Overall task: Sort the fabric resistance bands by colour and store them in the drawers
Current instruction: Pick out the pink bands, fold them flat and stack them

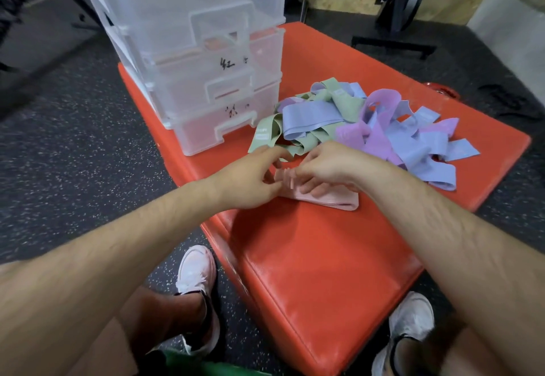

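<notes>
At the far left of the orange mat (309, 257) stands a clear plastic drawer unit (206, 51), three drawers stacked, each with a handwritten label on its front; something pinkish shows through the middle drawer. In front of it, the left hand (250, 181) reaches in with its fingers curled, thumb and fingertips pinching the near end of the pink bands (330, 200), its index finger stretched toward a green band (265, 136). The pink bands lie folded in a small stack on the mat, between the two hands. The right hand (327, 166) rests on top of that stack, fingers bent down and gripping its folded edges. Just behind and to the right lies a loose pile: green bands nearest the drawers, blue bands (306, 116) over them, then purple bands (380, 139) tangled with more blue toward the mat's right edge.
</notes>
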A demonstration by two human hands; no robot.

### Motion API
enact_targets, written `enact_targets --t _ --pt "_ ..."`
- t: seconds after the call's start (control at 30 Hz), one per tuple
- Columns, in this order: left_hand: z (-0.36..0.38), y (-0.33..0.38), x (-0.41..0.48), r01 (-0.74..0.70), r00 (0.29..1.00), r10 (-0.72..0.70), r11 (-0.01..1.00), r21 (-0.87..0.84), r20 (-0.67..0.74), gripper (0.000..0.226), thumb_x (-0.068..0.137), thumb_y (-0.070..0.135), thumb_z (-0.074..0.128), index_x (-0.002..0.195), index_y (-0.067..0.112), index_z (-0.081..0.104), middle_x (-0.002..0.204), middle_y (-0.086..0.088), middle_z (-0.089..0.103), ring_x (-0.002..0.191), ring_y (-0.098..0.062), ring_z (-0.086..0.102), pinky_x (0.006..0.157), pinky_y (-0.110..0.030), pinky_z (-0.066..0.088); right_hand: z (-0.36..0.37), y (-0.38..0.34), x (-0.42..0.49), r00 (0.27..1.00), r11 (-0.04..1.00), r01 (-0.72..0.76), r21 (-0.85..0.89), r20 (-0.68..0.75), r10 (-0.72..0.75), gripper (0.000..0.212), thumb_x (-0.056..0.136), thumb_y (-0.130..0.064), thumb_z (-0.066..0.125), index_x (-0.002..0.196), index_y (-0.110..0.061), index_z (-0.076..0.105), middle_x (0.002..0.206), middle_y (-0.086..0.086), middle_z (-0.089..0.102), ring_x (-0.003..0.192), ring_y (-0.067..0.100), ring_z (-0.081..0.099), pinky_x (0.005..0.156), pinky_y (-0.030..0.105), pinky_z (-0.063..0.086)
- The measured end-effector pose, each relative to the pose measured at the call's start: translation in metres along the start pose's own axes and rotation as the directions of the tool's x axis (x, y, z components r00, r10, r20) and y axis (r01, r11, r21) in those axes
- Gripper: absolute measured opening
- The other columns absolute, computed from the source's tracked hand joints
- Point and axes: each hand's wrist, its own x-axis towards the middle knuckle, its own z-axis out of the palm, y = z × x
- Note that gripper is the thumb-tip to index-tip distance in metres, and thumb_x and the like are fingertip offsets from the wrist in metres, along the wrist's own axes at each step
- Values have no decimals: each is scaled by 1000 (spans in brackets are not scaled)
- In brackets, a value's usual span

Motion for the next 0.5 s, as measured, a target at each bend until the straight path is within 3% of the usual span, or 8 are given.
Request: enact_targets --t 0.1,0.2,0.27,0.33,0.4,0.5 --pt "4 0 -1 -90 988 109 981 174 -107 37 86 32 62 122 27 61 119 6 43 110 -17 47 100 -30 41 -7 1 -6 999 1000 3 -6 33 -3 17 92 0 54 104 -4 66 94 16 76 85 18 77 76 32 61" --pt "9 0 3 -148 985 165 955 256 -45 36 86 51 51 107 26 66 111 7 53 102 -18 52 93 -38 47 -15 5 -17 995 999 51 17 85 -52 23 94 4 52 110 -10 62 96 14 76 88 18 76 74 29 61" --pt "12 0 7 -107 994 113 956 274 -6 38 85 59 52 97 26 67 99 10 55 91 -15 55 85 -39 50 -24 11 -23 997 997 75 10 26 -75 23 92 3 55 111 -6 64 95 12 76 84 19 75 77 34 61" --pt "15 -1 10 -70 996 78 970 233 -29 29 88 52 60 94 25 67 95 9 55 84 -11 55 81 -35 51 -38 20 -25 984 986 69 -151 -155 -93 18 87 -2 57 99 -2 70 89 11 76 79 22 73 81 39 62" --pt "16 1 11 -70 994 86 976 208 -71 24 90 45 64 91 21 67 94 6 56 81 -11 56 78 -33 50 -51 32 -27 952 927 -44 -373 -297 -74 14 82 -15 60 87 -5 69 87 11 75 82 27 72 80 39 61" --pt "18 2 12 -48 994 67 980 194 -92 19 88 38 69 86 19 65 93 6 55 78 -12 56 77 -34 51 -50 52 -33 969 943 -184 -276 -212 127 18 73 -21 72 84 -8 68 82 13 75 76 24 75 68 36 63"
